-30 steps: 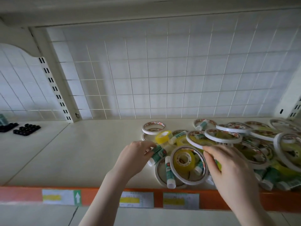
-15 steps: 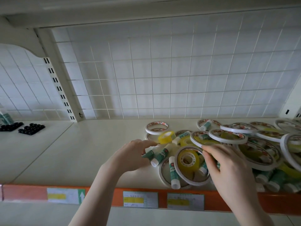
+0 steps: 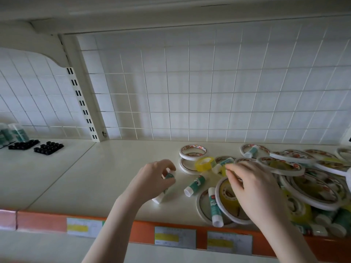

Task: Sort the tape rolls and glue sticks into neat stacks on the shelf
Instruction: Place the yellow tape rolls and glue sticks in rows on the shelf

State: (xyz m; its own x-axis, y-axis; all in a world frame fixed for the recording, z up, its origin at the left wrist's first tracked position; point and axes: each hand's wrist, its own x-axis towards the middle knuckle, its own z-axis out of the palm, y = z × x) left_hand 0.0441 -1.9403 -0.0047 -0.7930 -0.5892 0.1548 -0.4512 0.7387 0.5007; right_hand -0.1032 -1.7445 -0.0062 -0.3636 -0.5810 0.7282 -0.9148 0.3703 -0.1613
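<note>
I'm looking at a shop display shelf, cream metal shelf point(image 3: 114, 168) with orange price rail point(image 3: 144, 230), yellow-marked price labels point(image 3: 174, 237) along it, wire grid back panel point(image 3: 209, 88), slotted upright point(image 3: 81, 103), stationery stock heaped loose, tape rolls point(image 3: 192, 151), glue sticks point(image 3: 195, 185).

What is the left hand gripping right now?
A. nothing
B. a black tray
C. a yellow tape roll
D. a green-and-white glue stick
D: the left hand has its fingers curled round a green-and-white glue stick, off to the left of the tape pile.
</note>
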